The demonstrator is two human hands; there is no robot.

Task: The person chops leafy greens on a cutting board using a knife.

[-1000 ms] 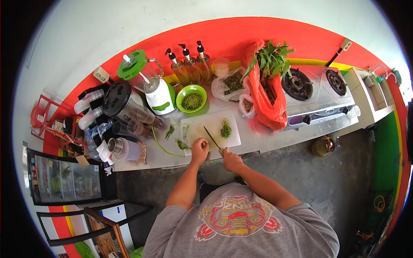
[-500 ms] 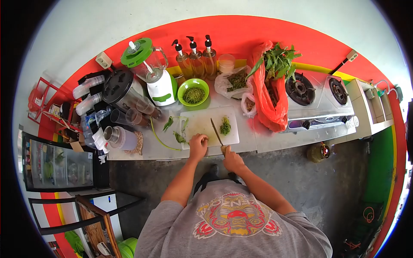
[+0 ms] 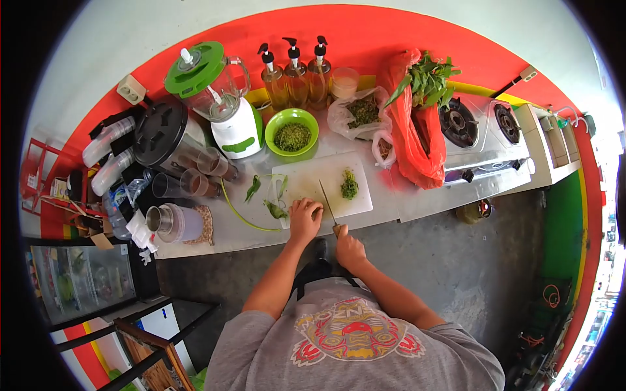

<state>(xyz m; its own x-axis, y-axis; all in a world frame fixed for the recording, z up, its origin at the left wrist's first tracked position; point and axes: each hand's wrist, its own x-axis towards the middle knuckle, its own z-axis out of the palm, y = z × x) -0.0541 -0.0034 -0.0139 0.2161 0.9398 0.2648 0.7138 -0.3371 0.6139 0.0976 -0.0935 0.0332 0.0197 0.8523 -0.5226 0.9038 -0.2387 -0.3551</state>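
My right hand [image 3: 350, 249] grips a knife [image 3: 328, 202] by its handle, its blade pointing away from me over the white cutting board [image 3: 303, 171]. Close to the left of the blade, my left hand [image 3: 304, 220] rests at the board's near edge with curled fingers; what they hold, if anything, is hidden. A small heap of chopped greens [image 3: 350, 185] lies on the board to the right of the knife. Green leaves [image 3: 275, 209] lie at the board's left edge, and another leaf [image 3: 253, 188] is on the metal counter beside it.
Behind the board stands a green bowl [image 3: 291, 151] of chopped greens, with a blender [image 3: 236, 130] to its left. A red plastic bag [image 3: 420, 153] of leafy stems and a gas stove [image 3: 482, 150] are at the right. Cups [image 3: 195, 182] and a jug [image 3: 166, 223] crowd the left.
The camera view has tilted and shifted a little. My left hand's curled fingers are closer to the knife blade. The right hand still grips the knife, and the chopped heap looks the same.
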